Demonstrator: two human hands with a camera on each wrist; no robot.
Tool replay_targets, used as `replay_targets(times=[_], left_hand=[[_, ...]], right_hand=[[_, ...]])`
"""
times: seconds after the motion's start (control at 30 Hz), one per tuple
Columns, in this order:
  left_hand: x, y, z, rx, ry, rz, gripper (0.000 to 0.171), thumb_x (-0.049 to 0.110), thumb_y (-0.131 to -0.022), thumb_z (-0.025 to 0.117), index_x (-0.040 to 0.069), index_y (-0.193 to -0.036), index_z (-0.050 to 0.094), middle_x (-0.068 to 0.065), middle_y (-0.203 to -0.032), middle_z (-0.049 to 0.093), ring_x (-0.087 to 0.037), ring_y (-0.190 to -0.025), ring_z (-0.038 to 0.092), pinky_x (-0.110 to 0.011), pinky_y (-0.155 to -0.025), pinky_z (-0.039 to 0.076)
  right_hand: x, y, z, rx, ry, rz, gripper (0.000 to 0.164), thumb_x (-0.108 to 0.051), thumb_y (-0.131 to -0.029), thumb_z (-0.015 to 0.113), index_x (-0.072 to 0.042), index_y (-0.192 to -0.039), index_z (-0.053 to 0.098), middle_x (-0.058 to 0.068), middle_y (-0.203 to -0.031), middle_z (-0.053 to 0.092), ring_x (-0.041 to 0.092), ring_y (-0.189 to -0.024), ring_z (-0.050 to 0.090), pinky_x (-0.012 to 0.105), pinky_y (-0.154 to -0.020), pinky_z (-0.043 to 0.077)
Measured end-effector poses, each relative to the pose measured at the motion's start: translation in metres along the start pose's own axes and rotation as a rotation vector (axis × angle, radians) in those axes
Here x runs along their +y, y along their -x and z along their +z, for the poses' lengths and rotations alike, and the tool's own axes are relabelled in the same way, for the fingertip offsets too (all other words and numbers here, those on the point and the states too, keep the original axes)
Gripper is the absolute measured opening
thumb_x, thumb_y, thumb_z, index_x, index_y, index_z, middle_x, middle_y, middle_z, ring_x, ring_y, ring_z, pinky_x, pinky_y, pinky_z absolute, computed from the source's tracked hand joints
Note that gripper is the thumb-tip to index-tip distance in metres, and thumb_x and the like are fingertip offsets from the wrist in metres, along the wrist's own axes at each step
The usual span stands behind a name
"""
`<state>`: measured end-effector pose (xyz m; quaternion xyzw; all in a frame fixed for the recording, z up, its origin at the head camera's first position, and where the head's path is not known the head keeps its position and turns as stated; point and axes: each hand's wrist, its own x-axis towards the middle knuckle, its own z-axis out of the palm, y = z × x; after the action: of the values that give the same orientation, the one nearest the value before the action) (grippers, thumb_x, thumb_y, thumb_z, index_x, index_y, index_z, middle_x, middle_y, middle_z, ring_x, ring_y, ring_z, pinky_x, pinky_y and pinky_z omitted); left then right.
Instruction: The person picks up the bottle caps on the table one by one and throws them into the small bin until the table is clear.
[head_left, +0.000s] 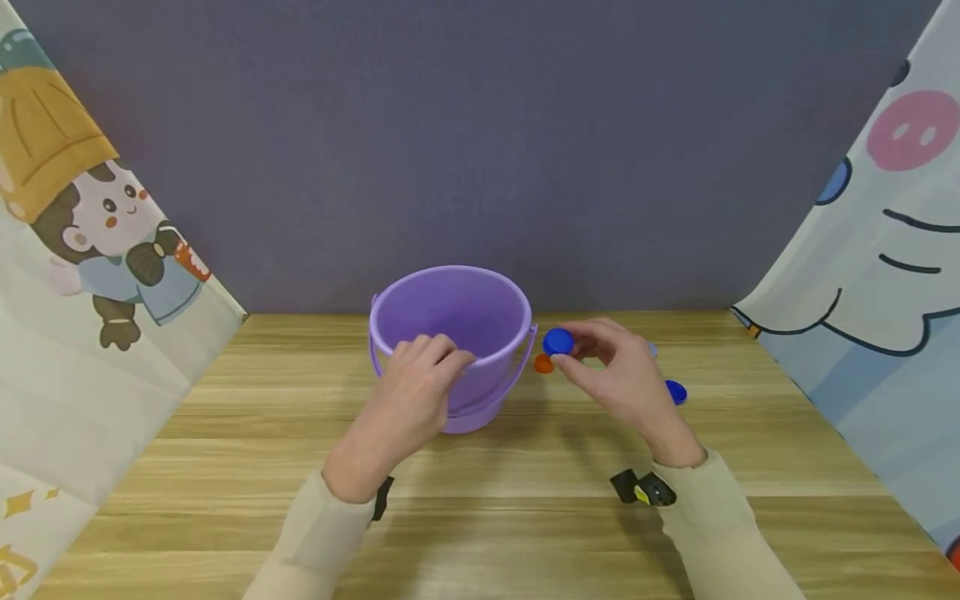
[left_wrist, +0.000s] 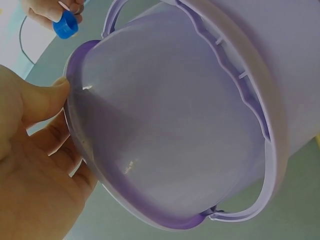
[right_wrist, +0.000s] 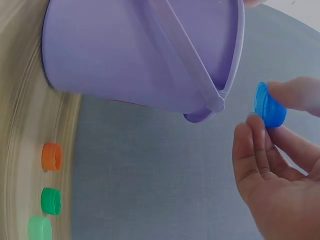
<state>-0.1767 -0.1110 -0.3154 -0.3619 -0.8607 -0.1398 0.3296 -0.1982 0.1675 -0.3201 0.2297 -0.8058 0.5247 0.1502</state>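
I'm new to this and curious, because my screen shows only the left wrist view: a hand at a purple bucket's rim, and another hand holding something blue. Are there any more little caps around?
Observer: Yes. The right wrist view shows an orange cap, a green cap and a pale green cap in a row on the table.
Visitor: Is there another blue one, besides the blue cap being held?
Observer: There is. In the head view, a dark blue cap lies just to the right of the right hand.
Visitor: And what is the person wearing on their arms?
Observer: The head view shows cream-coloured sleeves reaching down to both wrists.
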Motion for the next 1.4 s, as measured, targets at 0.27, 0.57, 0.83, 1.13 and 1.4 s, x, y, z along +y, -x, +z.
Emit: replay_targets(times=[0.27,0.57,0.83,1.13,1.4], left_hand=[[0.003,-0.004,0.005,0.009,-0.007,0.017,0.014,0.0,-0.09,0.067,0.005,-0.103,0.072,-0.003,-0.092,0.062,-0.022,-0.076,0.052,-0.033,-0.065,0.038],[0.007,-0.009,0.008,-0.012,-0.011,0.017,0.016,0.0,-0.09,0.068,0.005,-0.105,0.071,-0.004,-0.092,0.062,-0.022,-0.076,0.052,-0.033,-0.066,0.038],[0.011,-0.013,0.011,-0.024,-0.013,0.022,0.017,0.001,-0.092,0.064,0.007,-0.107,0.071,-0.002,-0.092,0.061,-0.021,-0.077,0.051,-0.032,-0.067,0.037],[0.015,-0.017,0.014,-0.022,-0.027,0.03,0.021,-0.003,-0.09,0.065,0.008,-0.107,0.071,-0.002,-0.092,0.061,-0.021,-0.077,0.051,-0.032,-0.067,0.037],[0.016,-0.019,0.015,-0.023,-0.033,0.039,0.026,-0.007,-0.087,0.063,0.008,-0.107,0.071,-0.002,-0.093,0.061,-0.021,-0.077,0.052,-0.031,-0.067,0.038]], right_hand=[[0.002,-0.003,-0.003,0.018,-0.094,-0.023,0.031,-0.004,-0.086,0.079,0.001,-0.116,0.072,0.01,-0.107,0.068,0.019,-0.091,0.068,0.023,-0.081,0.055],[0.003,-0.007,-0.004,0.062,-0.087,-0.041,0.034,0.0,-0.083,0.08,0.004,-0.116,0.071,0.01,-0.105,0.068,0.016,-0.088,0.066,0.022,-0.082,0.055],[0.004,-0.013,-0.007,0.065,-0.136,-0.067,0.036,0.005,-0.083,0.078,0.006,-0.117,0.07,0.013,-0.108,0.067,0.016,-0.09,0.066,0.022,-0.083,0.055],[0.004,-0.018,-0.009,0.071,-0.159,-0.094,0.037,0.007,-0.082,0.078,0.007,-0.118,0.07,0.014,-0.11,0.066,0.017,-0.092,0.065,0.024,-0.084,0.055],[0.001,-0.019,-0.008,0.094,-0.187,-0.103,0.037,0.012,-0.08,0.077,0.01,-0.117,0.069,0.016,-0.109,0.066,0.016,-0.091,0.066,0.023,-0.083,0.055]])
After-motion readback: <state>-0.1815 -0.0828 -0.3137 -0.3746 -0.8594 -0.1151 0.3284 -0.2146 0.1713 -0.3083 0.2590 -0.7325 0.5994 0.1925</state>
